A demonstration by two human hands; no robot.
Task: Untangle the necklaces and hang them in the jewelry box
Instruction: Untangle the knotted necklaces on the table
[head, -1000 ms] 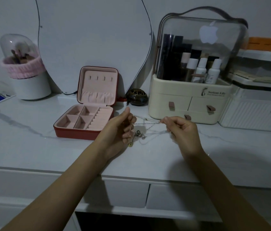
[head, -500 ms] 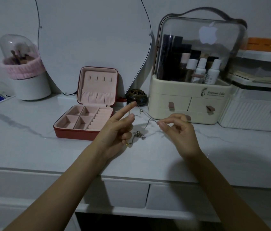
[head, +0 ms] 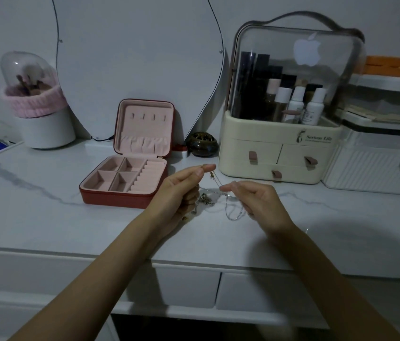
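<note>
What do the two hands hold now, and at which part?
Both hold the tangled necklaces: the left hand pinches a chain near its clasp end, the right hand pinches the same strand lower. The rest hangs below.

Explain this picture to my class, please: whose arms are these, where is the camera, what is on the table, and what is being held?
There is no machine here. The arms belong to a person wearing a camera on the head, so you look forward and down along them, as through their eyes.

The left hand and the right hand each pinch part of the tangled necklaces; thin chains stretch between them and loops hang down toward the white table.

Left of the hands sits an open red jewelry box with a pink lining and small hooks in its lid, nothing hung there yet. Behind stand a mirror, a cream cosmetics organizer with bottles, and a brush holder.
</note>
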